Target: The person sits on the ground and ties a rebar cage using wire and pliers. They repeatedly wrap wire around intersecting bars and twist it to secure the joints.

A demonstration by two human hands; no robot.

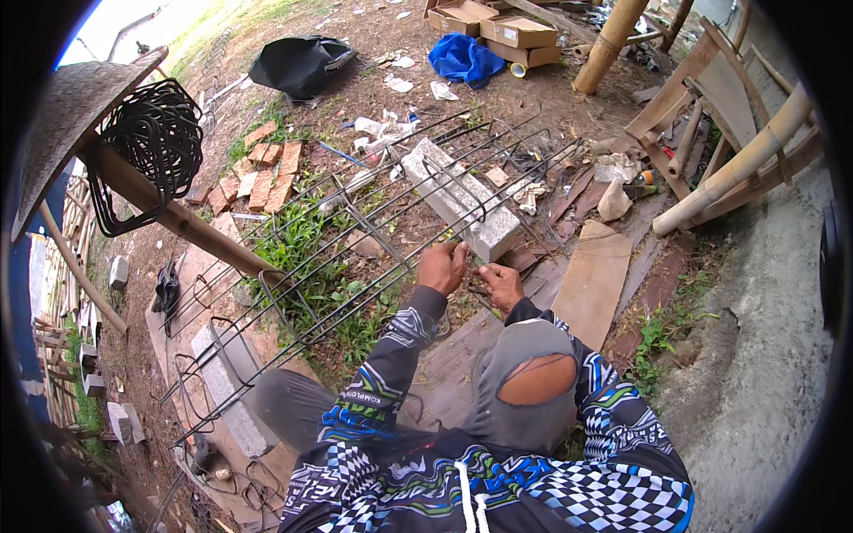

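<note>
Long thin steel rebars (342,300) run in parallel from the lower left to the upper middle, with bent stirrups set across them. A pale concrete block (462,201) supports their far part, and a dark stirrup (455,182) lies across its top. My left hand (442,268) is closed beside the nearest rebar, at the block's near end. My right hand (502,286) is closed in a pinch just to its right, below the block's corner. Whatever thin thing is between the fingers is too small to make out. Another block (233,384) sits under the near-left part of the rebars.
A bundle of black stirrups (147,155) hangs on a slanting bamboo pole (191,226) at left. Broken bricks (269,173) lie beyond the rebars. A plywood piece (593,275) lies right of my hands, near a concrete wall (755,355). Cardboard boxes (520,34) stand far back.
</note>
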